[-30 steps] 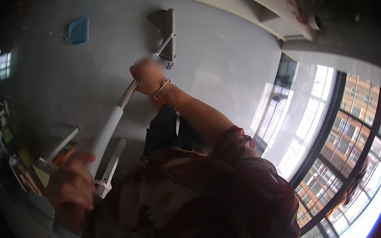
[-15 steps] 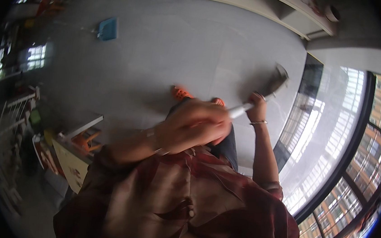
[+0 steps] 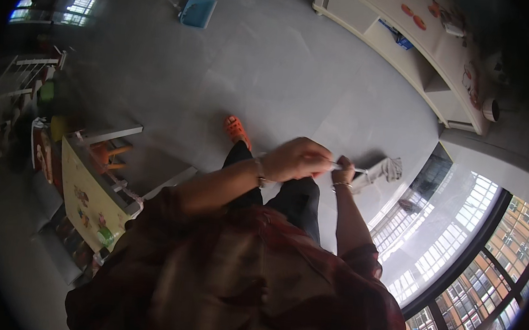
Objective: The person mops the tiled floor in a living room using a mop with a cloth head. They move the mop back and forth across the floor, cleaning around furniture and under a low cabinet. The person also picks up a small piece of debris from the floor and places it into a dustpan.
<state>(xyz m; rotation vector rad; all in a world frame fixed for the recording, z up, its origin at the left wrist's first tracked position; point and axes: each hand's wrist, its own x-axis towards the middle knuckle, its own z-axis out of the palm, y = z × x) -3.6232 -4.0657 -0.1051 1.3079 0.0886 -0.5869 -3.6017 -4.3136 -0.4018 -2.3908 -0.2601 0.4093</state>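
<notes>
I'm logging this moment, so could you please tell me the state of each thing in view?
Left hand: closed on the mop.
Right hand: closed on the mop.
Mop: held in both hands, head to the right.
Blue dustpan: on the floor, unheld.
Orange shoe: worn.
Cabinet: open-fronted compartment, blue item inside.
Window: open or shut, cannot tell.

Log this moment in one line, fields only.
left hand: closed on mop handle | right hand: gripping same handle, nearer grey mop head | blue dustpan: on floor

Pale low cabinet [image 3: 441, 51] — decorated yellow table [image 3: 78, 178] — dark-framed window [image 3: 471, 287]
</notes>
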